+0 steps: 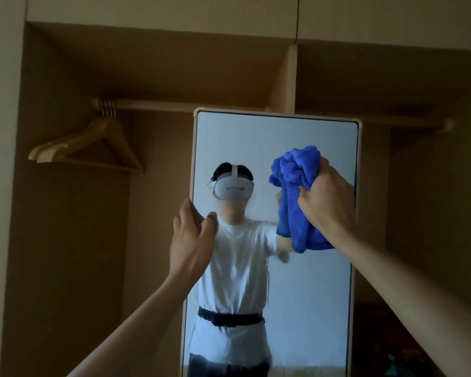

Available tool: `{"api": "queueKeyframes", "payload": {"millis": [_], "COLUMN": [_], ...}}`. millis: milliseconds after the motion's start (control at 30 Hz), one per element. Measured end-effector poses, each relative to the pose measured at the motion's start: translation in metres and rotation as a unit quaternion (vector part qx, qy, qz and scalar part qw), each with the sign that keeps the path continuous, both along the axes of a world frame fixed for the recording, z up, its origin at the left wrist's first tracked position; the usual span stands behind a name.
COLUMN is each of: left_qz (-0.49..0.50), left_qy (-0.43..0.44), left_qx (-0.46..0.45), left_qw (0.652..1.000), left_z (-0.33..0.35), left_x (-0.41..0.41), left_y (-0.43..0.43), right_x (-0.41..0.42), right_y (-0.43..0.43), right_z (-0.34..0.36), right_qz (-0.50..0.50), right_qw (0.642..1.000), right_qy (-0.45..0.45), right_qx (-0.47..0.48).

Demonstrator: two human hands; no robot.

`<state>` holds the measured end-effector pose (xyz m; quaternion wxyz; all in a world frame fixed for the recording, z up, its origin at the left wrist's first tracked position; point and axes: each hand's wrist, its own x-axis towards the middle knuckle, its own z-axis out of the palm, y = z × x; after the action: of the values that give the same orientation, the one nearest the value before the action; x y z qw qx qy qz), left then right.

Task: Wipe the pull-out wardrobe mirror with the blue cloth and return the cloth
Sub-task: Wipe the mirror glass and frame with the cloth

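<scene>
Your right hand (328,198) has its fingers curled tight round a bunched, plush blue cloth (297,197), the grip clamped on its fleecy folds, and holds it against the upper right part of the tall rectangular pull-out mirror (305,295). The cloth hangs in soft creases below your fist. Your left hand (192,238) is at the mirror's left edge with its grip apart: fingers straight and relaxed along the pale frame, thumb touching the glass. The mirror has a slim light frame with brass-coloured rounded corners, and its glass shows faint streaky smears across the middle. Behind it stands a matte beige wooden wardrobe (65,240) with a round wooden rail (174,106), where smooth wooden hangers (93,145) hang at the left.
</scene>
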<state>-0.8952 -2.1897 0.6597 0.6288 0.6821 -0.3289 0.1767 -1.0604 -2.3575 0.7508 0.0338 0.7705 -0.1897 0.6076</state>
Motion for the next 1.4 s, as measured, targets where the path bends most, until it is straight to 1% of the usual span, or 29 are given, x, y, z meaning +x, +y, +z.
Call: {"api": "queueKeyframes", "payload": {"millis": [67,267,400,500,667,933,1067,1133,1233,1300,1400], "left_qz": [-0.025,-0.081,-0.142,-0.174,-0.196,-0.226,-0.241,-0.247,-0.262,-0.268,-0.278], "left_qy": [0.001,-0.027,0.016,0.031,0.041,0.051,0.078,0.086,0.093,0.103,0.117], "left_qx": [0.009,0.006,0.017,0.038,0.043,0.022,-0.010,-0.029,-0.050,-0.056,-0.054], "left_qw": [1.000,0.996,0.990,0.983,0.979,0.973,0.967,0.965,0.959,0.956,0.952], "left_z": [0.001,0.001,0.001,0.000,-0.002,-0.010,-0.012,-0.012,-0.011,-0.010,-0.012], "left_x": [0.001,0.008,0.011,0.015,0.019,0.032,0.037,0.037,0.035,0.036,0.042], "left_y": [0.006,0.018,0.028,0.036,0.043,0.042,0.043,0.044,0.047,0.047,0.046], "right_x": [0.012,0.042,0.058,0.070,0.087,0.103,0.097,0.091,0.084,0.084,0.085], "right_y": [0.013,0.047,0.066,0.080,0.096,0.115,0.118,0.120,0.120,0.120,0.119], "right_z": [0.001,0.003,0.001,-0.004,-0.011,-0.029,-0.021,-0.014,-0.013,-0.017,-0.023], "right_qz": [0.023,0.019,0.023,0.029,0.029,0.085,0.087,0.058,-0.002,-0.015,-0.027], "right_qw": [1.000,0.999,0.998,0.994,0.989,0.982,0.977,0.971,0.948,0.935,0.926], "right_qy": [-0.003,0.039,0.061,0.092,0.117,0.146,0.176,0.205,0.240,0.249,0.247], "right_qx": [0.014,-0.016,-0.019,-0.044,-0.081,-0.084,-0.080,-0.112,-0.208,-0.251,-0.284]}}
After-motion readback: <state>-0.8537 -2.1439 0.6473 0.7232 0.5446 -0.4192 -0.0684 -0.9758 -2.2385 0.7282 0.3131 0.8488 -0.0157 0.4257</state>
